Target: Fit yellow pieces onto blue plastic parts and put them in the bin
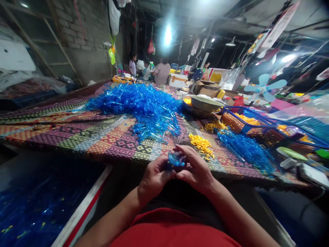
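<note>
Red cloth shirt front (174, 233) at six o'clock, and just above it a bare left hand (155, 173) pinches a small shiny blue plastic piece (176, 159); the half-open right hand (196, 168) cups its far side, can't tell how firmly. Multicoloured patterned cloth (102, 140) covers the worktop: glossy blue plastic heap (138, 99) around eleven, little yellow plastic bits (202, 145) at four. Dim room, grey block wall (82, 51) at ten.

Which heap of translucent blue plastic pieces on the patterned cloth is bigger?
The tall, broad blue heap beyond the left hand; the smaller blue heap lies farther right, past the loose yellow plastic pieces, in front of a blue plastic basket.
</note>
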A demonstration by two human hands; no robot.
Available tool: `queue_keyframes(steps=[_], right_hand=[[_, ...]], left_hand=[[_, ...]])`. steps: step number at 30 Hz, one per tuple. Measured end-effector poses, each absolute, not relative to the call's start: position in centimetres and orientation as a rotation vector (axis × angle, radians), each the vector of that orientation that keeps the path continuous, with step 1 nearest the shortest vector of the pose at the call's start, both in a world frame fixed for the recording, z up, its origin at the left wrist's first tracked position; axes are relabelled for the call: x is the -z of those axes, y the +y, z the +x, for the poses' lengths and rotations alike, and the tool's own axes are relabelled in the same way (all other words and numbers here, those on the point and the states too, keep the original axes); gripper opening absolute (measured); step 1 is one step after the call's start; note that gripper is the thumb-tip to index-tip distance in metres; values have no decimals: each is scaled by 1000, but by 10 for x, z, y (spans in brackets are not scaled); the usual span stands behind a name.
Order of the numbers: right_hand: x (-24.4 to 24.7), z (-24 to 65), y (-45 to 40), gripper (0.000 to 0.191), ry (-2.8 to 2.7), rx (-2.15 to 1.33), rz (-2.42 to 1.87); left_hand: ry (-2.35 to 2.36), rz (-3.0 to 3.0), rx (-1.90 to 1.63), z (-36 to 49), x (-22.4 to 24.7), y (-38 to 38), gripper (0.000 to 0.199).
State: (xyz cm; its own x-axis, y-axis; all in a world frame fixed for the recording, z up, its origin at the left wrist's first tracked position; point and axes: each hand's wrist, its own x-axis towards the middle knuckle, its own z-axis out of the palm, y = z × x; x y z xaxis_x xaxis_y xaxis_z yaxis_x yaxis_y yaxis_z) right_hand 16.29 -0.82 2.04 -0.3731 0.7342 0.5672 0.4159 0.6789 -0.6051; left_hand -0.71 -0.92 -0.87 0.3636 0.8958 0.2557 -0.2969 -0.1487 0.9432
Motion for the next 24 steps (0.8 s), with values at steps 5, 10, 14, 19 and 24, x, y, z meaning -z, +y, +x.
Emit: queue_keyframes(steps=[5, 10, 14, 19, 24], right_hand=[[-56, 153, -5, 42, -2262, -112, -785], [-60, 150, -6, 37, -2321, -31, -870], [-42, 145, 2, 23, -2153, -66, -915], [-26, 143, 11, 26, -2145, -223, -966], [-30, 148, 8, 30, -2235, -313, -847]], left_hand=[[609, 1656, -1143, -5, 11, -14, 18], [678, 1810, -1221, -8, 14, -18, 15], [752, 1780, -1182, -5, 19, -17, 13], [842, 1751, -1152, -6, 34, -12, 11], [910, 1831, -1195, -4, 41, -14, 12]])
